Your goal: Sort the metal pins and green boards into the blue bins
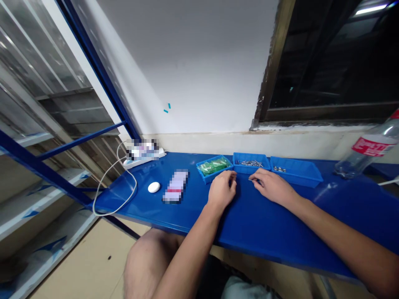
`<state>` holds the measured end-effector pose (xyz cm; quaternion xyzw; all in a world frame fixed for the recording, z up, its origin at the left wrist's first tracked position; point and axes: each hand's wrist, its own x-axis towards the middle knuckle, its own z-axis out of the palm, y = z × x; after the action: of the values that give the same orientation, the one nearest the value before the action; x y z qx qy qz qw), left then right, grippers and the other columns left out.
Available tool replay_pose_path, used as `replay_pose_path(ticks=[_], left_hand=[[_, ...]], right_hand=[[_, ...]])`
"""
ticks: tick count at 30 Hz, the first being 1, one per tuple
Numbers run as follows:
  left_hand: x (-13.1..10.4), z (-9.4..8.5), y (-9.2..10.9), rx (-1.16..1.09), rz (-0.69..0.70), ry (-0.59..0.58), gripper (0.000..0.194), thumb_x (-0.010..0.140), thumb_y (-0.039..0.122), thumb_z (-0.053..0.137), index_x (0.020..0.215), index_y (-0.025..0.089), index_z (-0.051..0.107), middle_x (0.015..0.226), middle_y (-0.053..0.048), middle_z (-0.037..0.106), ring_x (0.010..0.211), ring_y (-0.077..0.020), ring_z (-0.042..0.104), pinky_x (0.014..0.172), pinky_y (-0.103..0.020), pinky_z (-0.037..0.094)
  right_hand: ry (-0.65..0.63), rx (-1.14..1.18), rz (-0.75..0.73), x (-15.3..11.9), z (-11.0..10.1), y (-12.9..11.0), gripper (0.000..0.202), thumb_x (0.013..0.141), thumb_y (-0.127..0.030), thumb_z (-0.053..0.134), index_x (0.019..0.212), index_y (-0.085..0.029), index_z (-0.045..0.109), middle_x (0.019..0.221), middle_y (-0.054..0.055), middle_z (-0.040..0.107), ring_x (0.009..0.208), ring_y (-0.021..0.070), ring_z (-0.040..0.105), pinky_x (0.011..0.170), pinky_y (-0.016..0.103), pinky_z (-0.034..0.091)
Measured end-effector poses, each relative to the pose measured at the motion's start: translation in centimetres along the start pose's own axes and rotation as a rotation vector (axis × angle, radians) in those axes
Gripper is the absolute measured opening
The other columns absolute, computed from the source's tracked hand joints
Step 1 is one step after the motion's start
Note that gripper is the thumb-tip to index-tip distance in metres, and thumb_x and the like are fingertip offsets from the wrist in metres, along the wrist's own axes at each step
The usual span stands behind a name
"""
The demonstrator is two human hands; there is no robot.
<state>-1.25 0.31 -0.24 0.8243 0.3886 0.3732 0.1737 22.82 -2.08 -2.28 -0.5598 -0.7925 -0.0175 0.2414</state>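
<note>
Three blue trays stand in a row at the back of the blue table. The left tray (209, 179) holds green packets (215, 165), the middle tray (252, 169) holds thin metal pieces (250, 162), and the right tray (301, 174) has a few small metal parts (279, 169) at its left end. My left hand (222, 189) is just in front of the left tray, its fingers curled; what they hold, if anything, is hidden. In front of the middle tray, my right hand (270, 185) pinches a small thin metal piece (250, 180) at its fingertips.
A blurred-out phone (176, 187) and a white oval object (153, 187) lie left of my hands. A power strip (145, 158) with a looping white cable (136, 189) sits at the back left. A plastic bottle (368, 147) stands at the right.
</note>
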Motion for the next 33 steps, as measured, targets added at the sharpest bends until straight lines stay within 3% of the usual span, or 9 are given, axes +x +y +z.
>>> replay_pose_path(ticks=[7,12,17,22,27,30,33], left_hand=[[0.0,0.1,0.0,0.013,0.001,-0.003,0.029,0.094,0.011,0.057,0.117,0.021,0.07,0.116,-0.007,0.077,0.106,-0.0225,0.072,0.097,-0.035,0.06],[-0.1,0.1,0.0,0.028,0.002,-0.022,0.028,0.094,0.012,0.057,0.117,0.021,0.07,0.117,-0.007,0.077,0.105,-0.0222,0.072,0.097,-0.035,0.059],[0.0,0.1,0.0,0.026,0.008,-0.025,0.026,0.095,0.013,0.057,0.116,0.021,0.071,0.117,-0.007,0.077,0.105,-0.0226,0.073,0.097,-0.035,0.059],[0.0,0.0,0.2,-0.009,0.026,-0.047,0.025,0.097,0.016,0.056,0.116,0.021,0.073,0.117,-0.008,0.078,0.104,-0.0233,0.074,0.096,-0.035,0.059],[-0.1,-0.3,1.1,-0.134,0.041,-0.144,0.036,0.104,0.029,0.053,0.136,0.023,0.067,0.112,-0.006,0.081,0.099,-0.0229,0.077,0.091,-0.033,0.061],[-0.1,-0.5,1.6,-0.201,0.07,-0.174,0.039,0.105,0.032,0.052,0.14,0.024,0.067,0.125,-0.006,0.078,0.103,-0.0234,0.077,0.094,-0.034,0.061],[-0.1,-0.6,1.8,-0.263,0.062,-0.168,0.036,0.105,0.033,0.053,0.133,0.023,0.072,0.129,-0.005,0.077,0.106,-0.024,0.077,0.096,-0.035,0.061]], right_hand=[[-0.022,-0.009,-0.041,-0.1,-0.2,-0.2,0.02,0.1,-0.026,0.054,0.103,-0.023,0.074,0.108,0.008,0.074,0.079,0.0213,0.071,0.075,0.035,0.055],[-0.029,-0.003,-0.074,-0.1,-0.4,-0.5,0.024,0.102,-0.023,0.051,0.114,-0.023,0.072,0.113,0.008,0.074,0.089,0.023,0.073,0.078,0.035,0.056],[-0.023,0.005,-0.085,0.0,-0.5,-0.8,0.026,0.1,-0.022,0.051,0.118,-0.023,0.07,0.107,0.008,0.074,0.081,0.0215,0.072,0.074,0.034,0.056],[0.078,0.111,-0.082,0.2,-0.8,-1.7,0.03,0.095,-0.021,0.052,0.119,-0.022,0.071,0.1,0.009,0.073,0.073,0.0205,0.068,0.074,0.036,0.058],[0.193,0.337,-0.053,0.0,-1.8,-3.8,0.019,0.097,-0.025,0.054,0.106,-0.023,0.07,0.103,0.01,0.071,0.081,0.0215,0.069,0.074,0.036,0.061],[0.222,0.413,-0.065,-0.2,-2.2,-4.6,0.015,0.099,-0.029,0.056,0.102,-0.025,0.07,0.105,0.009,0.072,0.09,0.0239,0.07,0.08,0.037,0.062],[0.224,0.416,-0.084,-0.3,-2.2,-4.9,0.015,0.1,-0.029,0.056,0.103,-0.025,0.07,0.105,0.008,0.073,0.085,0.0231,0.069,0.079,0.039,0.061]])
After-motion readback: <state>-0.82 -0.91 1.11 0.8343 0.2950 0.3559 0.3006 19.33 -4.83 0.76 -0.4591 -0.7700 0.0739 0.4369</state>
